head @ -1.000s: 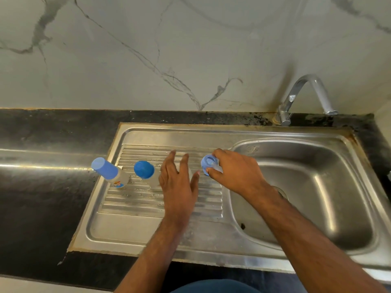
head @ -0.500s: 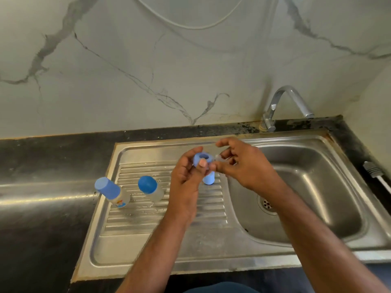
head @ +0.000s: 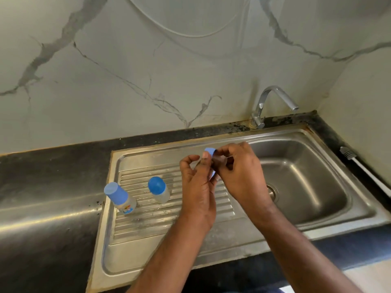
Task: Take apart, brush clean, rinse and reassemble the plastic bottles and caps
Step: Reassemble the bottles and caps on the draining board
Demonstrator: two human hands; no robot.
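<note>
Both hands are raised together over the ribbed draining board of the steel sink (head: 148, 261), and between them is a small light-blue plastic part, it seems a bottle cap (head: 209, 150). Only its top edge shows above the fingertips, and another bit of blue shows lower down, between the two palms; if this is the same part or a second one, I cannot tell. The left hand (head: 197, 182) has its fingers curled, with the thumb tip pressed against the blue cap. The right hand (head: 237, 172) is curled too, and its fingertips pinch the cap from the other side. The two hands touch each other around the piece.

On the draining board, to the left of the hands, two small bottles stand upright. The nearer one, the round-capped bottle (head: 159, 190), has a darker blue domed cap on a clear body. Further left, at the edge of the board, stands the labelled bottle (head: 121, 197), with a light-blue flat-topped cap and a small coloured label near its base. The two bottles are apart from each other and apart from the hands.

To the right is the sink basin, with its drain (head: 271, 192) partly hidden behind the right wrist. A chrome tap (head: 273, 102) stands at the back, its spout over the basin. The sink is set in a dark bench (head: 42, 166), below a marble-patterned wall (head: 127, 60). A white cable (head: 364, 168) lies on the bench at the far right.
</note>
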